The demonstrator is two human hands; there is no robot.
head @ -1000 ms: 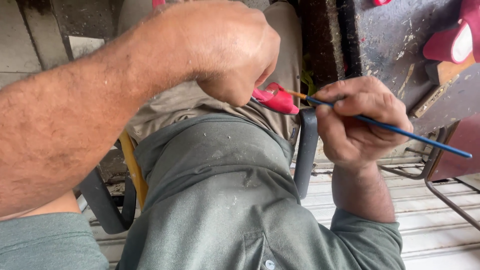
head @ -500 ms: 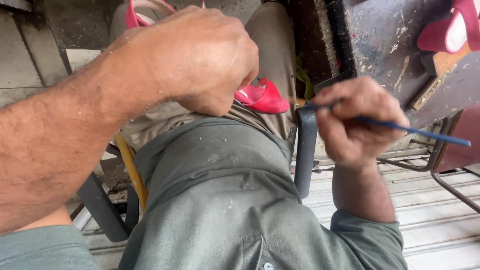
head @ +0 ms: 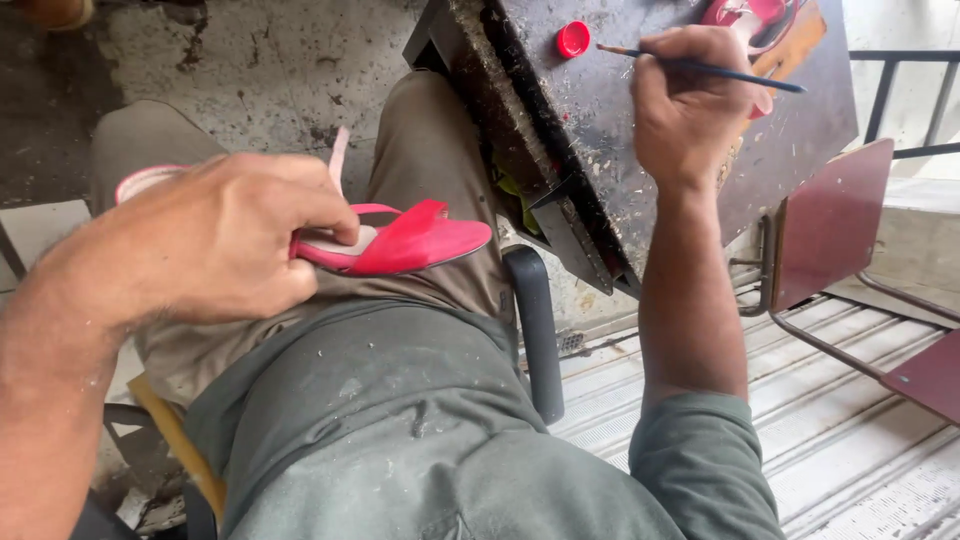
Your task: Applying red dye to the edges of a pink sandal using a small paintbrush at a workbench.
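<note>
Your left hand (head: 215, 240) is closed around the heel end of a red sandal (head: 400, 240) lying across your lap, its long axis running left to right, toe toward the dark, scuffed tabletop (head: 620, 110). Your right hand (head: 690, 100) pinches a thin blue brush (head: 720, 70) above that tabletop, bristles pointing at a red cap (head: 573, 39). Stained concrete floor (head: 250, 60) lies beyond.

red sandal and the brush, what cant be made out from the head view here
- Red sandal: its rear part is hidden in the head view under the left hand; only the front sole and a strap show.
- Brush: the middle of its handle is covered by the right hand; the tip is too small to tell what is on it.
- Second red shoe on the worktable: cut off by the top edge.
</note>
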